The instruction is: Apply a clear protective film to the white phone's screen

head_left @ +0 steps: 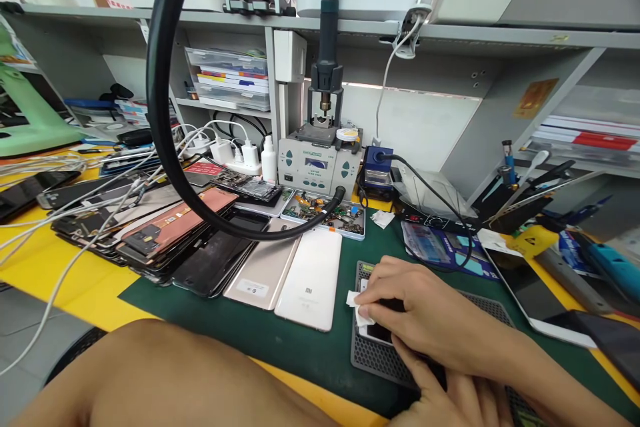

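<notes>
A phone (383, 335) with a white frame and a dark screen lies on a grey perforated mat (367, 358). My right hand (415, 307) is closed in a pinch on a white wipe (364, 319), pressing it against the phone's near-left end. Below it, my left hand (440, 400) reaches in from the bottom edge, its fingers at the phone's near side, steadying it. My right wrist and hand cover much of the phone, and part of the left hand is hidden beneath. Left of the mat lies a white phone back (311, 280), beside a gold one (263, 263).
Stacked phone parts (175, 230) and white cables fill the left side. A rework station (315, 163) stands behind a tray of small parts (350, 217). A thick black hose (163, 93) loops in front. A white tablet (530, 293) lies at right, near a soldering iron stand (379, 167).
</notes>
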{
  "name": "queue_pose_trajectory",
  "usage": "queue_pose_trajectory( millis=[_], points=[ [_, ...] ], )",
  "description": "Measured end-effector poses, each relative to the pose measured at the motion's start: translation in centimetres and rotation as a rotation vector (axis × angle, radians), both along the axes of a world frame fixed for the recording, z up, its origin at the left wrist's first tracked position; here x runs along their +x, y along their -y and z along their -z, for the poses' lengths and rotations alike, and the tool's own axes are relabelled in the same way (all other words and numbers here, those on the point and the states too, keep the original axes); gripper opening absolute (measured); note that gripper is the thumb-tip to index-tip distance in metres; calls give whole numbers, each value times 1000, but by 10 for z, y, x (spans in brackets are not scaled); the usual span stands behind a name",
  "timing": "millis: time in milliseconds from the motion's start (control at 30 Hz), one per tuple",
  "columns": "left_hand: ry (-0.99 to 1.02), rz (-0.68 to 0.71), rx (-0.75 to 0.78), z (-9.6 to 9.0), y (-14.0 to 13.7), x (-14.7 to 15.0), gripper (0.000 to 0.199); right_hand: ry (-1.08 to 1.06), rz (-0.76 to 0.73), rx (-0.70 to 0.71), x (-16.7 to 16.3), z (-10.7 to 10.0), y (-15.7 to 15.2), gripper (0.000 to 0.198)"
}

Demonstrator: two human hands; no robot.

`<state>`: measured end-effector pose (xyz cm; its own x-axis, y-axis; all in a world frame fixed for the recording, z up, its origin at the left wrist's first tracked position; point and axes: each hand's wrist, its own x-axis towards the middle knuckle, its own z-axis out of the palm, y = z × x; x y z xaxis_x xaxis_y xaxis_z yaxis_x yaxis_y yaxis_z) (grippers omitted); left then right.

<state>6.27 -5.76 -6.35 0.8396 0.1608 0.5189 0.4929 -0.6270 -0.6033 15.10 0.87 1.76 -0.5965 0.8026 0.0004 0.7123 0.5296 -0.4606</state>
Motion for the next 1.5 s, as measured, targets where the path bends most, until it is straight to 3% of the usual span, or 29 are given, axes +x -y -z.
queue_pose_trajectory(
  millis=[200, 400, 733, 967, 1133, 1300, 1500],
  points=[
    [139, -35, 48, -1, -3, 2, 46, -24, 131, 22, 0, 6, -6, 26],
    [141, -44, 58, -2, -2, 2, 42, -20, 201, 74, 2, 11, -13, 24],
    [3, 17, -32, 1, -1, -4, 41, 7, 45, 7, -4, 1, 1, 30],
    [-65, 48, -9, 14, 1, 3, 38, 7, -33, -83, -5, 0, 11, 22],
    [14, 16, -16, 7, 1, 2, 39, -23, 61, -46, -5, 1, 5, 23],
    [159, -32, 71, -1, -2, 1, 42, -37, 153, 13, -2, 5, -9, 23],
    [114, -29, 52, -1, -3, 2, 40, -33, 209, 72, -1, 9, -10, 25]
  ],
)
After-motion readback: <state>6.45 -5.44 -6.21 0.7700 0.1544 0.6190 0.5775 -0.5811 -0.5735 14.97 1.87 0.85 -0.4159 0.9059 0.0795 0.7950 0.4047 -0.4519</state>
